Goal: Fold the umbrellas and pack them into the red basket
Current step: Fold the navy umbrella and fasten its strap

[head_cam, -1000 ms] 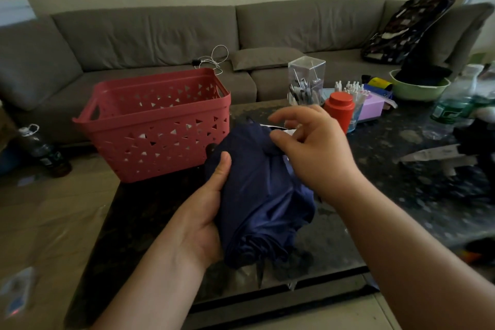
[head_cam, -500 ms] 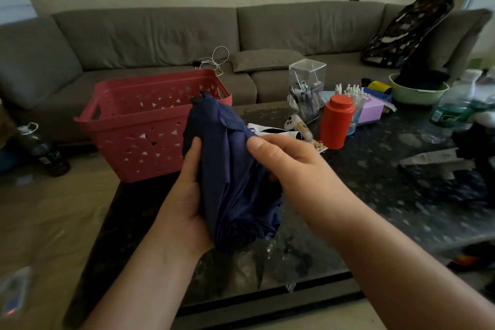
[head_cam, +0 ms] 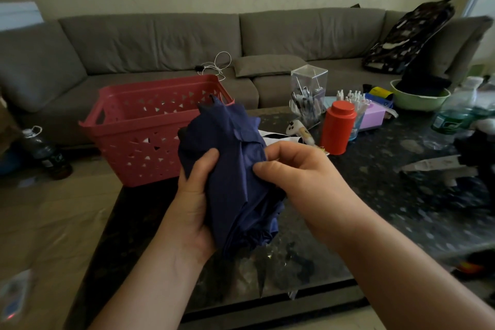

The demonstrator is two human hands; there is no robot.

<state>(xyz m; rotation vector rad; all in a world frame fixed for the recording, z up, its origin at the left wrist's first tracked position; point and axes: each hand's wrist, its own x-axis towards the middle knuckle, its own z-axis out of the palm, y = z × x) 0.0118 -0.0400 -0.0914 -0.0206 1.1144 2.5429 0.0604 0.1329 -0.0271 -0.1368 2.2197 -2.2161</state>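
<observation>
A collapsed navy blue umbrella [head_cam: 230, 174] is held upright above the dark table, its cloth bunched and loose. My left hand [head_cam: 192, 201] grips its lower left side, thumb pressed into the cloth. My right hand [head_cam: 297, 171] pinches a fold of the cloth on the right side. The red basket [head_cam: 139, 126] with triangle cut-outs stands on the table's far left corner, just behind the umbrella. I see nothing inside the visible part of the basket.
A red canister [head_cam: 338, 128], a clear pen holder [head_cam: 308, 96], a purple box [head_cam: 372, 118], a green bowl [head_cam: 417, 99] and water bottles [head_cam: 452, 118] crowd the table's far right. A grey sofa [head_cam: 166, 43] runs behind. A dark bottle [head_cam: 45, 153] stands on the floor at left.
The umbrella has been lifted and tipped upright, toward the basket. My right hand dropped from above the cloth and now pinches a fold at its right side.
</observation>
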